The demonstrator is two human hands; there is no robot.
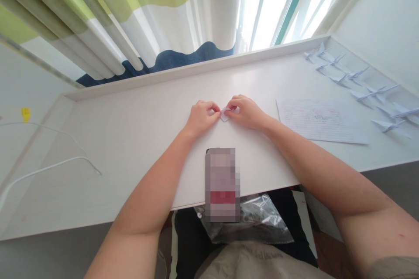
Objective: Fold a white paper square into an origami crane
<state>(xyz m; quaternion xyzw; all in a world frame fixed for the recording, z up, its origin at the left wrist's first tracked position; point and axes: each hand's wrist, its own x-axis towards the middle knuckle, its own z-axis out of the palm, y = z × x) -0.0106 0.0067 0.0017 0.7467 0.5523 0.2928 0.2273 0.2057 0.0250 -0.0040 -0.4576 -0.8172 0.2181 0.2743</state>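
Observation:
A small piece of folded white paper (224,116) is held just above or on the white desk, between my two hands. My left hand (203,116) pinches its left edge between thumb and fingers. On the other side, my right hand (244,111) pinches the paper's right part, with the fingers curled and covering some of it. The exact folds are too small to make out.
Several folded paper cranes (360,78) stand in rows at the desk's right end. Left of them lies a printed sheet (321,120). A phone (222,183) with a blurred screen sits at the front edge, above a clear plastic bag (262,222). A white cable (52,166) crosses the left side.

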